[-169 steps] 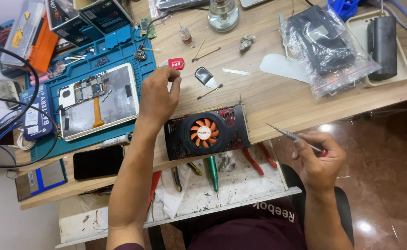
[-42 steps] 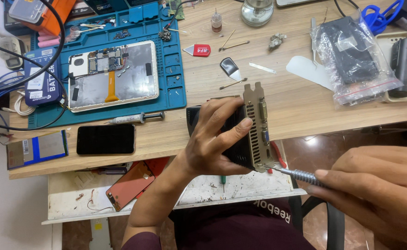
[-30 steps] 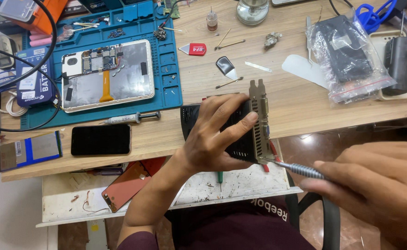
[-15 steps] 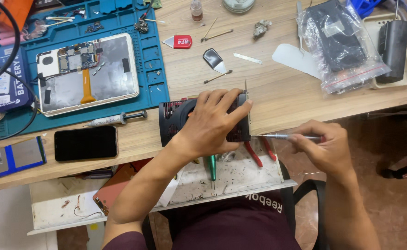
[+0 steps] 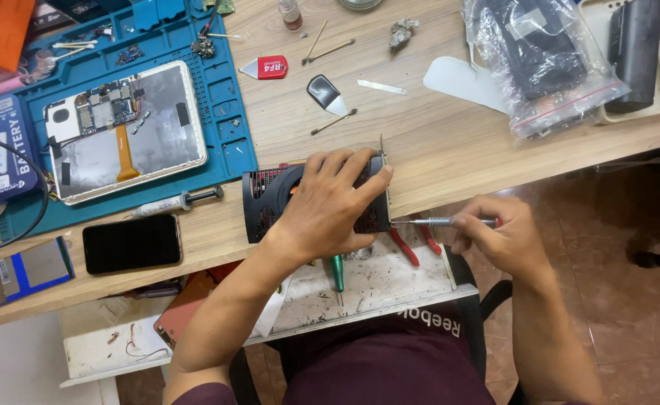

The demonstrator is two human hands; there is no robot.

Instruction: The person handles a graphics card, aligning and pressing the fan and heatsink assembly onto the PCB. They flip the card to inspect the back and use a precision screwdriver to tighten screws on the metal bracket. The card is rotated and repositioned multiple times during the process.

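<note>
We've got the graphics card [image 5: 270, 196] flat at the desk's near edge, left hand [image 5: 330, 206] spread over it, pressing down. Right hand [image 5: 499, 238] pinches a thin screwdriver [image 5: 429, 222] — shaft horizontal, tip pointing left at the card's metal bracket [image 5: 387, 184], w/ right hand nearer that end.

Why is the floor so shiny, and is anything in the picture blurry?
Head view: the brown tiled floor shows soft glare from light overhead; the left hand on the graphics card and the right hand with the screwdriver look sharp; shadows on the wooden desk are soft.
</note>
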